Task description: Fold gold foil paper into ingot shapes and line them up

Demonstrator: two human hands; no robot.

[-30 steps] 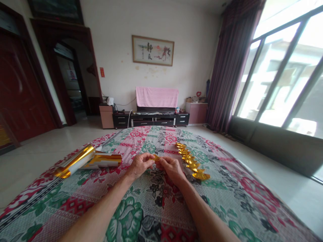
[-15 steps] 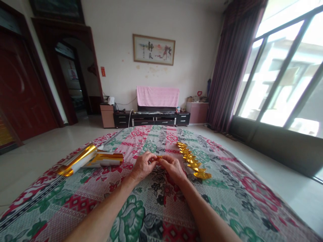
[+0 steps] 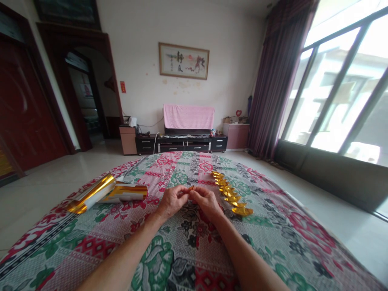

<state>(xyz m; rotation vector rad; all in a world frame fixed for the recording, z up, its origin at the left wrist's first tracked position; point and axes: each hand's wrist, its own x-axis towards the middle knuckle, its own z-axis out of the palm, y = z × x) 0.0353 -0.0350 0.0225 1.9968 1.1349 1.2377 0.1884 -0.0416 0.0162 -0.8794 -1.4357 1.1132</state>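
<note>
Ok, foil pc (image 3: 191, 188) btwn L hand (image 3: 173, 201), R hand (image 3: 207, 201).

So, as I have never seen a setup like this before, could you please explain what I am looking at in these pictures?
Certainly. There is no machine here: you see a person's own bare left hand and right hand. One camera, worn on the head, takes every picture, looking forward and down past the forearms.

The surface is covered with a flowered cloth. To the left lie two curled gold-and-white bundles; to the right, a slanting row of shiny gold, boat-like pieces. Beyond stands a low black cabinet against the wall.

Both hands pinch a small gold piece between their fingertips. The fingers hide most of it, so its full shape cannot be told.
</note>
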